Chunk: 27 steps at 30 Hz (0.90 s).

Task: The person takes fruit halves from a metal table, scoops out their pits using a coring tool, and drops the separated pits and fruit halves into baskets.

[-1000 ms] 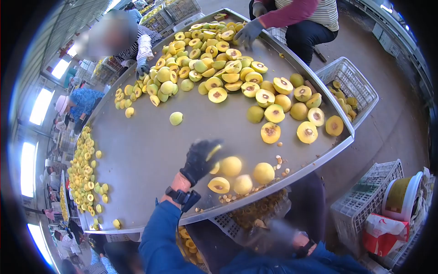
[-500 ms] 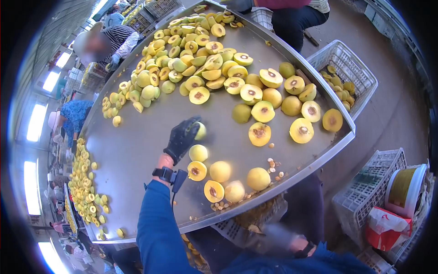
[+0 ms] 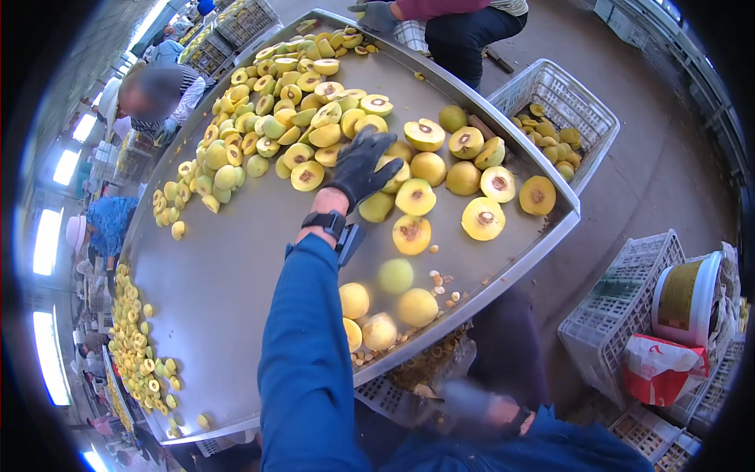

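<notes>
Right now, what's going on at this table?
The camera wearer's gloved left hand is spread over halved yellow fruit heaped on a metal table; whether it grips a piece is unclear. The right hand is blurred, below the table's near edge. A few more fruit pieces lie near that edge, and another worker's gloved hand is at the far side.

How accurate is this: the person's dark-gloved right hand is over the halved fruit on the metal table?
One part is wrong: the head view shows that it is the left hand, not the right. The rest holds: it is dark-gloved and over the halved fruit on the metal table.
</notes>
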### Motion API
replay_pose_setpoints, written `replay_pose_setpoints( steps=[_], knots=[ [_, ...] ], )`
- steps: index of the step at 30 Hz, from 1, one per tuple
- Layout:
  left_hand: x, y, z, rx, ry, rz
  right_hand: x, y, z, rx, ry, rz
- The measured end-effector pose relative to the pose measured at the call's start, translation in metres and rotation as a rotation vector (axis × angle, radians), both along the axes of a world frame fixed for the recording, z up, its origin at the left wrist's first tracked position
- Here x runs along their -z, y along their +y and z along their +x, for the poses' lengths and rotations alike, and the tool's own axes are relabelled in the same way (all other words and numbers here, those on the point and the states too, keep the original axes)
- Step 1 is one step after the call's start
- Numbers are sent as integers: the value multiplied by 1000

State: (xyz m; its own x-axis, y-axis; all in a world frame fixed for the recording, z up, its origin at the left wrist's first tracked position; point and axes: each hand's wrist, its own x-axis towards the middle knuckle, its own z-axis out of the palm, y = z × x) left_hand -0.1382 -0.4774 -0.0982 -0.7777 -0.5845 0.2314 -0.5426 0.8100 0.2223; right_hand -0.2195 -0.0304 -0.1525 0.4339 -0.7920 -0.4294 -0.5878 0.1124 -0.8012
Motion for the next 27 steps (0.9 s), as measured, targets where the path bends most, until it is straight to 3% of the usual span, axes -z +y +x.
replay_pose_setpoints(
  steps=[1,3,12,15,19,20,23,27],
  knots=[
    [2,5,9,36,22,-15,-4,-3,-1,-6,15,15],
    [-1,29,31,-4,76,274,-3,0,1,14,-2,14],
    [-33,151,133,-56,-53,350,10,7,4,16,13,10],
    [-57,168,145,54,-144,415,17,13,5,48,-30,-8],
    [-47,163,152,-43,6,587,8,8,0,-28,42,-34],
    [-48,154,142,7,-71,268,6,6,0,-33,53,-41],
    [-27,119,107,-49,15,31,1,4,-2,-17,78,-28],
    [-24,86,17,70,158,104,-3,0,-1,-24,62,22]
  ],
)
